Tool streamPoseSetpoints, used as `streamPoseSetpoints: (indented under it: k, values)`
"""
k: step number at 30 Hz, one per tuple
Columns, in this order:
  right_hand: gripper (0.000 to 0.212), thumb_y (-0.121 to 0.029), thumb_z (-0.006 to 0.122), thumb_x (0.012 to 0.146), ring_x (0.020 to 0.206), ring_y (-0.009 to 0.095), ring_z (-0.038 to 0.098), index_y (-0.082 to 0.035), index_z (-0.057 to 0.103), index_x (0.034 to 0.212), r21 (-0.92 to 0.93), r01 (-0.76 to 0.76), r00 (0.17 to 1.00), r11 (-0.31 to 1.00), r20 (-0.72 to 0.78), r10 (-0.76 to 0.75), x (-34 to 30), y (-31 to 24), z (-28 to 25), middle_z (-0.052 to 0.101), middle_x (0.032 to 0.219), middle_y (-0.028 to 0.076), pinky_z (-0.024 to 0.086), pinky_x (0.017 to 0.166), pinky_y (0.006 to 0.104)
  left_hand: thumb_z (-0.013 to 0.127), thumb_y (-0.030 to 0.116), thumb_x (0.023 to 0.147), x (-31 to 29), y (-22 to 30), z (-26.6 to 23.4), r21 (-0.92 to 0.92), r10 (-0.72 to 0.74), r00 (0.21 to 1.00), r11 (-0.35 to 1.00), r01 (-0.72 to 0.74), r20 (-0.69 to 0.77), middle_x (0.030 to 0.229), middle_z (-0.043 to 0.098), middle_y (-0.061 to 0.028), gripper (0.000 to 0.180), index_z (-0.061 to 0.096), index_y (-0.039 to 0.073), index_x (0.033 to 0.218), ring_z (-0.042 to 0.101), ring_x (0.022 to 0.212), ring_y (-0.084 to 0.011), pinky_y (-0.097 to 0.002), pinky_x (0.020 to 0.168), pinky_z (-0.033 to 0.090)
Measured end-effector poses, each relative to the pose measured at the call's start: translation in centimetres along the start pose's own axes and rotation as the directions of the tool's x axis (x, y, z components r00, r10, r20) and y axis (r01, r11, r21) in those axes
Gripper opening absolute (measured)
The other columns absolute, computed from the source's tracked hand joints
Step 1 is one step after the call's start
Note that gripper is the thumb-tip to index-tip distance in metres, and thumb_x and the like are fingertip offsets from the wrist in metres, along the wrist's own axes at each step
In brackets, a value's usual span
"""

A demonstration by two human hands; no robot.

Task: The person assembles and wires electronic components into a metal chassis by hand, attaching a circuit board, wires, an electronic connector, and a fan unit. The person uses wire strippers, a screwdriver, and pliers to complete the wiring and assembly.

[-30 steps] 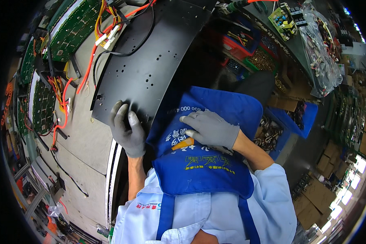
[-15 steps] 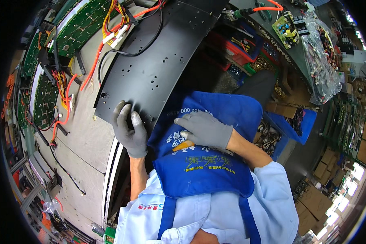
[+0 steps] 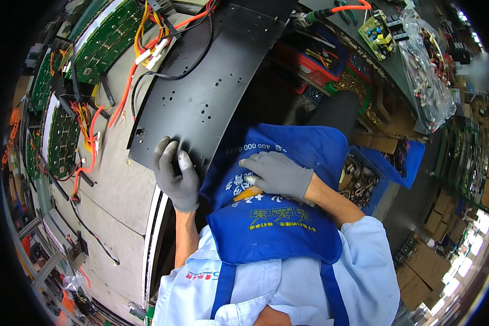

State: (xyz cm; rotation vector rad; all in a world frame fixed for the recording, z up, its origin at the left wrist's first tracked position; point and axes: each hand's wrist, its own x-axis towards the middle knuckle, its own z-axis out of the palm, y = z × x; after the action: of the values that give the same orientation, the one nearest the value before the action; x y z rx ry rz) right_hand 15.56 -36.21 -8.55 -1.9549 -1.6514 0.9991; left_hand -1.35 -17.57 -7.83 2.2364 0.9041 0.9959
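Note:
A long black metal panel (image 3: pixel 193 98) with small holes lies on the work surface, its near end beside my left hand (image 3: pixel 176 176). That hand, in a grey glove, has its fingers apart, the fingertips at the panel's near end; nothing shows in its grasp. My right hand (image 3: pixel 277 175), also gloved in grey, rests palm down on the blue apron (image 3: pixel 288 233) with thumb and fingers apart. An orange-yellow piece like a tool handle (image 3: pixel 248 193) sticks out just below that palm; the rest of it is hidden. A black cable (image 3: pixel 201 60) curves over the panel's far part.
Green circuit boards (image 3: pixel 106 41) and orange-red cables (image 3: pixel 126 89) occupy the left of the bench (image 3: pixel 117 190). Red bins (image 3: pixel 304 62) with small metal parts stand below at the back. At right are bagged wires (image 3: pixel 429 81) and a blue bin (image 3: pixel 399 163).
The view has shifted slightly. Both hands keep nearly the same pose, the left by the panel and the right on the apron.

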Motion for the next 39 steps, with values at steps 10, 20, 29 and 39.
streamPoseSetpoints:
  k: [10, 20, 29, 39]
  values:
    - [0.041, -0.024, 0.063, 0.093, 0.108, 0.036, 0.067, -0.001, 0.062, 0.127, -0.036, 0.11, 0.993, 0.993, -0.035, -0.112, 2.1, -0.8, 0.6, 0.068, 0.116, 0.02, 0.053, 0.094, 0.047, 0.062, 0.009, 0.096, 0.0, 0.2, 0.3, -0.029, -0.03, 1.0, 0.999, 0.029, -0.004, 0.127, 0.063, -0.0227, 0.025, 0.066, -0.006, 0.117, 0.062, 0.119, -0.0332, -0.0402, 0.104, 0.048]
    - [0.043, -0.025, 0.061, 0.094, 0.109, 0.039, 0.066, -0.002, 0.061, 0.13, 0.002, 0.117, 0.993, 0.993, -0.032, -0.117, 1.0, 1.2, 0.7, 0.068, 0.119, 0.022, 0.052, 0.094, 0.0476, 0.061, 0.005, 0.093, 0.1, -0.6, 0.3, -0.062, -0.005, 0.999, 0.998, 0.003, -0.033, 0.128, 0.062, -0.0236, 0.025, 0.066, -0.005, 0.115, 0.063, 0.116, -0.0352, -0.0415, 0.101, 0.049]
    - [0.041, -0.023, 0.061, 0.095, 0.11, 0.038, 0.065, -0.001, 0.061, 0.129, -0.008, 0.161, 0.986, 0.987, -0.03, -0.162, 2.7, -2.0, -3.4, 0.068, 0.118, 0.021, 0.052, 0.095, 0.0469, 0.067, 0.006, 0.086, 0.5, 0.4, -0.9, -0.004, 0.013, 0.995, 1.0, -0.013, -0.103, 0.117, 0.067, -0.0216, 0.024, 0.068, -0.002, 0.109, 0.066, 0.106, -0.0373, -0.0437, 0.093, 0.054]
    - [0.011, -0.001, 0.065, 0.089, 0.086, 0.034, 0.069, 0.0, 0.07, 0.1, -0.022, 0.212, 0.779, 0.977, -0.6, -0.182, 6.3, -2.4, -7.9, 0.071, 0.093, 0.017, 0.055, 0.079, 0.0412, 0.067, 0.007, 0.087, 1.0, 0.9, -0.8, -0.032, -0.013, 0.999, 0.999, 0.012, -0.034, 0.118, 0.067, -0.0203, 0.024, 0.069, 0.0, 0.109, 0.067, 0.107, -0.0369, -0.043, 0.092, 0.054]
